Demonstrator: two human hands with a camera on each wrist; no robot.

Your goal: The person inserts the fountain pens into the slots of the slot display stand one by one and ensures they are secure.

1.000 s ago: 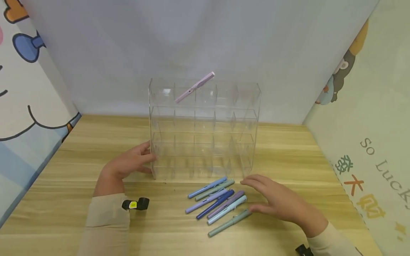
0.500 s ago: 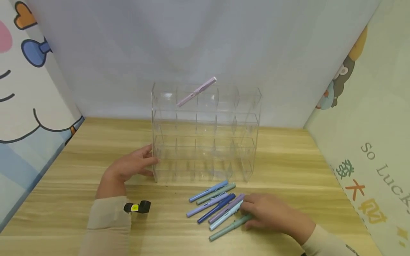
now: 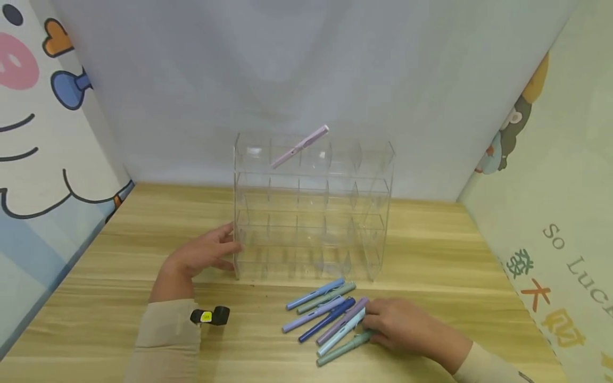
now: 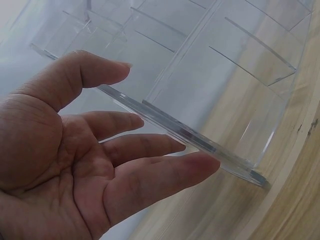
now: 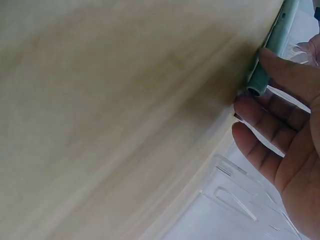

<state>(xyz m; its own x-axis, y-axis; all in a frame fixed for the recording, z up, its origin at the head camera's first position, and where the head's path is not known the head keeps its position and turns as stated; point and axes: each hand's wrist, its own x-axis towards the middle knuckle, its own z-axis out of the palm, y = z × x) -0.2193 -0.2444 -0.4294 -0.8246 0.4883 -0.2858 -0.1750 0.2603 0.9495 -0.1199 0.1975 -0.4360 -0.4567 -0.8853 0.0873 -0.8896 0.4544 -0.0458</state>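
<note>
In the head view my left hand [image 3: 205, 253] is at the left side of a clear acrylic rack [image 3: 313, 218] with tiers of compartments. Its thumb lies over the edge of the side panel [image 4: 170, 122] and the relaxed fingers stretch along the outside. My right hand [image 3: 399, 324] pinches the cap end of a sage-green pen [image 3: 342, 352], the nearest of a group on the table. Thumb and fingertips meet around that end in the right wrist view. Beside it lie a pale-blue pen [image 3: 340, 332], a purple pen [image 3: 341, 322] and a dark-blue pen [image 3: 327, 320].
Farther back in the group are a lavender pen [image 3: 311, 315], another green pen [image 3: 325, 298] and a blue pen [image 3: 313, 294]. A pale-pink pen [image 3: 299, 148] lies slanted across the rack's top tier. Printed panels flank the wooden table [image 3: 421, 250], with a pale backdrop behind.
My right hand has come in from the right and closed its fingers on the green pen's end. The left hand stays at the rack. The head view has shifted slightly.
</note>
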